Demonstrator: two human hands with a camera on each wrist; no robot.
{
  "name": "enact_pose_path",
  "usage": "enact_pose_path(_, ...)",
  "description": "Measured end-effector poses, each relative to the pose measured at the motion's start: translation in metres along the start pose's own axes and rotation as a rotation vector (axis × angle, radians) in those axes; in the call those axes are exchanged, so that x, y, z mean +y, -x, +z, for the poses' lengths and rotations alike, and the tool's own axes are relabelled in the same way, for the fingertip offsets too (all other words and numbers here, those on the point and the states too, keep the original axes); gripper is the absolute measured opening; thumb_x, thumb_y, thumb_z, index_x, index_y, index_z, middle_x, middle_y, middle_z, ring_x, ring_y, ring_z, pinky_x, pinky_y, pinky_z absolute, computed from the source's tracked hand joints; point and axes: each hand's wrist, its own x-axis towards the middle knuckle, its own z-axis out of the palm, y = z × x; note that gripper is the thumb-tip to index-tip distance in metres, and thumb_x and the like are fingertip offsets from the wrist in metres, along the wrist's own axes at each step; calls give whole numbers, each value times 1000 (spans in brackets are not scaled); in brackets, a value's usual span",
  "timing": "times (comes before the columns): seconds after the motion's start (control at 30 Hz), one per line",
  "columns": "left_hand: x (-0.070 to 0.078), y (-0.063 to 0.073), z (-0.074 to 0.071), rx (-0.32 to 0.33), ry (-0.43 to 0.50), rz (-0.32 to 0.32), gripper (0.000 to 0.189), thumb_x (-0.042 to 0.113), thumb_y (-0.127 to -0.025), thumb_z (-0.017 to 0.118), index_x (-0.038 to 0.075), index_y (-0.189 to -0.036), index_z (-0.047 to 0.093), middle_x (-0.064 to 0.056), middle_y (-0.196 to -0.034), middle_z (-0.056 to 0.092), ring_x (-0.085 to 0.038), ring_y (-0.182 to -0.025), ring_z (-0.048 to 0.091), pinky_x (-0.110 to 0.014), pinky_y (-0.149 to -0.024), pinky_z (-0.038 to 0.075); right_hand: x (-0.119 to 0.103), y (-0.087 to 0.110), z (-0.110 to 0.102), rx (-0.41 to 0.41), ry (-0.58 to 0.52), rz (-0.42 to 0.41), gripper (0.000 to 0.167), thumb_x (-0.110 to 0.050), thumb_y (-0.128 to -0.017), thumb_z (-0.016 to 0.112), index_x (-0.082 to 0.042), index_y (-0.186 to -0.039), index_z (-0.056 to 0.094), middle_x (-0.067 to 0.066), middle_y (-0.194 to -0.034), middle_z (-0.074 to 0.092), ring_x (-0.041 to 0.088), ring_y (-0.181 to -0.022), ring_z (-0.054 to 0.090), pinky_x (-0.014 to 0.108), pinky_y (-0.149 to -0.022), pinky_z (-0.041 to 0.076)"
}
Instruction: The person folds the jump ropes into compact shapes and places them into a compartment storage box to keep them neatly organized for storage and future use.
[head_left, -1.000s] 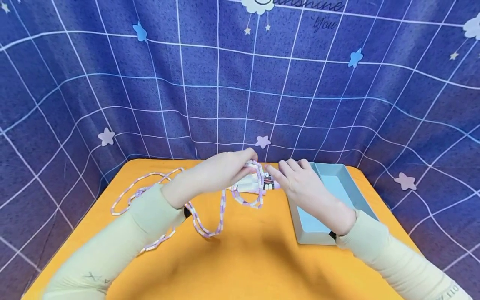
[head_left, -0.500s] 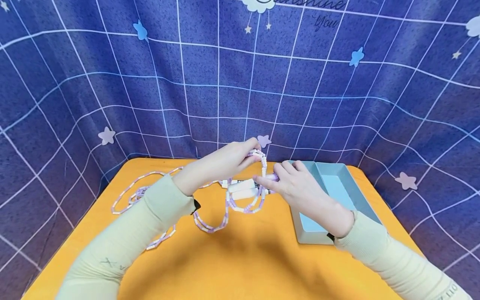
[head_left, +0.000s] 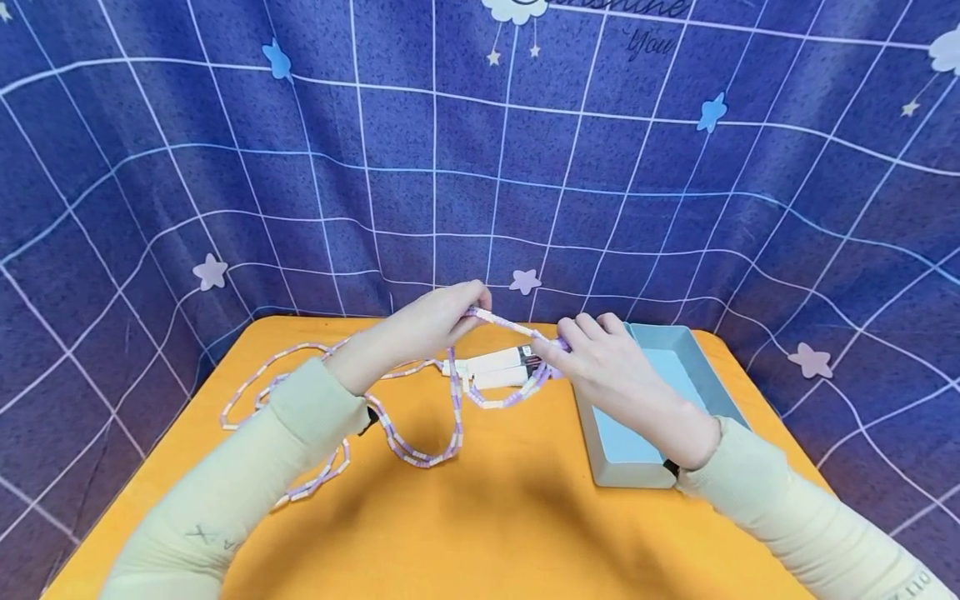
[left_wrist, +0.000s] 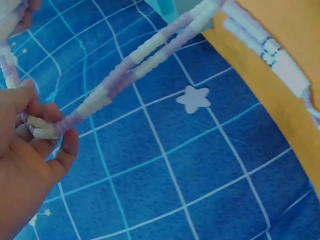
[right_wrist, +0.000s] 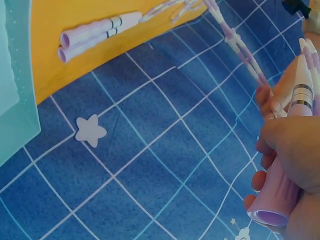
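I'm looking down on the orange table (head_left: 450, 542) now, and it's carrying plenty! Over on my left, loops of purple-and-white beaded rope (head_left: 307, 345) are sprawling across it, partly hidden from me. Towards the middle, two banded purple-and-white handles (head_left: 487, 363) are lying just beside each other, pointing left. And on my right, a pale blue tray (head_left: 637, 477) is sitting flat, close to those handles.
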Motion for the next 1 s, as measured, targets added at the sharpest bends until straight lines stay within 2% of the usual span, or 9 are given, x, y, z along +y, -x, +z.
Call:
enact_pose_path(0.1, -4, 5, 6, 43, -34, 12, 11, 18, -97, 51, 9, -104, 51, -1, -87, 55, -11, -64, 56, -25, -66, 47, 2, 0, 0, 3, 2, -2, 29, -6, -96, 36, -18, -114, 56, 7, -81, 47, 24, -67, 39, 35, -62, 31)
enact_pose_path(0.3, -9, 11, 24, 185, -222, 92, 8, 11, -92, 57, 7, -99, 56, -3, -87, 57, -17, -78, 53, -32, -69, 43, 6, 0, -1, 21, -8, 13, 30, -3, -95, 37, -14, -118, 54, 8, -84, 49, 25, -70, 43, 36, -64, 34)
enact_pose_path(0.47, -15, 19, 38, 257, -274, 64, 13, 8, -84, 63, 9, -95, 57, -1, -85, 56, -17, -80, 51, -32, -68, 36, 10, -1, -3, 41, -34, 58, 26, 0, -93, 41, -10, -114, 51, 9, -84, 48, 26, -71, 43, 38, -66, 37)
enact_pose_path(0.7, -19, 29, 59, 282, -393, 22, 15, 13, -83, 61, 9, -96, 56, -1, -86, 56, -19, -80, 50, -32, -68, 37, 17, -1, -6, 86, -58, 138, 30, 3, -83, 51, -5, -112, 46, 10, -82, 49, 26, -69, 45, 38, -62, 38)
enact_pose_path(0.9, -16, 39, 77, 327, -514, 69, 14, 15, -81, 63, 8, -89, 54, -4, -85, 57, -22, -81, 54, -34, -67, 37, 22, -1, -9, 63, -77, 250, 39, 2, -78, 63, -3, -113, 46, 10, -81, 49, 26, -68, 46, 38, -59, 35)
enact_pose_path(1.0, -16, 44, 86, 321, -592, 91, 14, 17, -82, 64, 9, -87, 53, -4, -83, 55, -23, -80, 53, -33, -66, 37, 24, 0, -10, 63, -68, 298, 42, 0, -78, 66, -2, -114, 45, 11, -83, 50, 28, -69, 47, 37, -57, 32)
